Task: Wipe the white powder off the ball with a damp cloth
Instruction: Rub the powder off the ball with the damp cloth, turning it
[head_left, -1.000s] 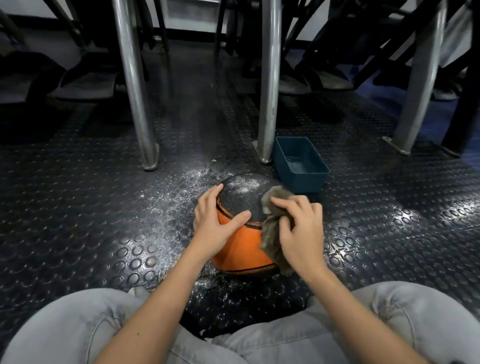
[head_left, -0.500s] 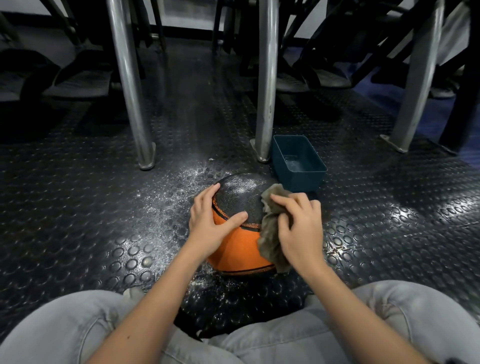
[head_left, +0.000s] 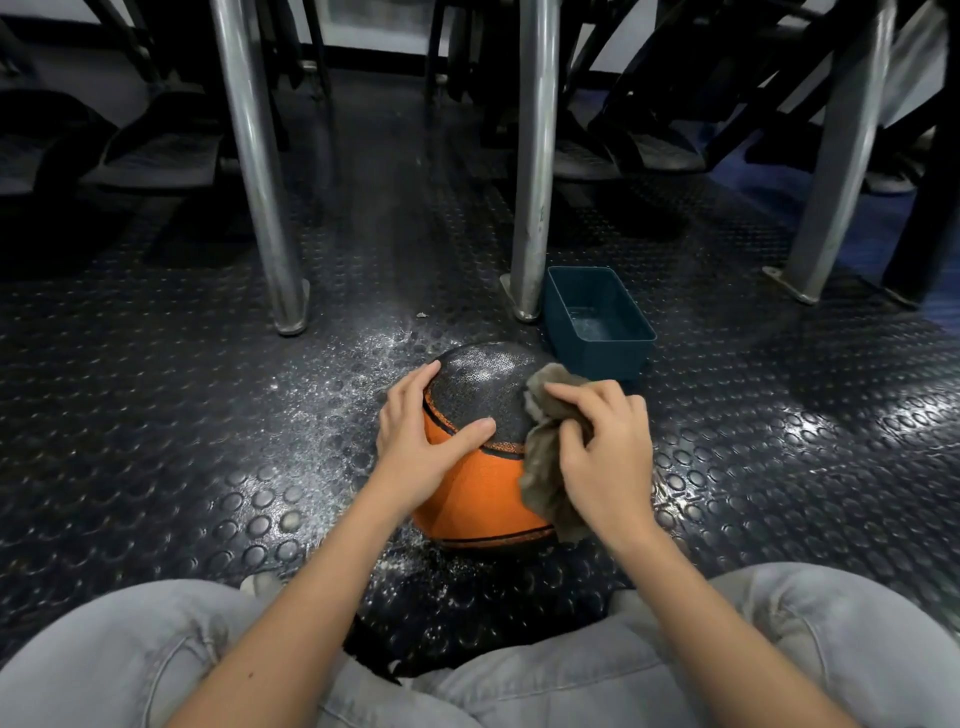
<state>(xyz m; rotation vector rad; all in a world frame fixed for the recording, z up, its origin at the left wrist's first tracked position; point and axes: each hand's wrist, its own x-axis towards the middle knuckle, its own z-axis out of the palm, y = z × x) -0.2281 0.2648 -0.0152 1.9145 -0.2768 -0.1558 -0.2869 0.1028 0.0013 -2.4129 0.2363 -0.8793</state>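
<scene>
The right hand (head_left: 608, 457) has its fingers curled over a bunched grey-brown cloth (head_left: 543, 467), pinching it against the right side of the ball (head_left: 483, 483); the cloth's upper fold lies on the ball's dark top panel and its loose end hangs down the ball's right flank. The left hand (head_left: 415, 447) rests on the ball's left side with nothing in it, fingers fairly straight along the far-left curve and thumb stretched across toward the cloth, over the seam between the dark panel and the orange one. The ball sits on a dark studded floor (head_left: 182, 467), just ahead of the person's knees in pale grey trousers (head_left: 130, 660). White powder (head_left: 485, 366) speckles the ball's dark top, and more of it is scattered on the floor to the ball's left and behind it. A dark teal tub (head_left: 631, 332) with a little water in it stands just behind the ball to the right, close to it. A metal leg (head_left: 530, 208) stands behind the ball, right beside the tub, and another rises further to the ball's left
</scene>
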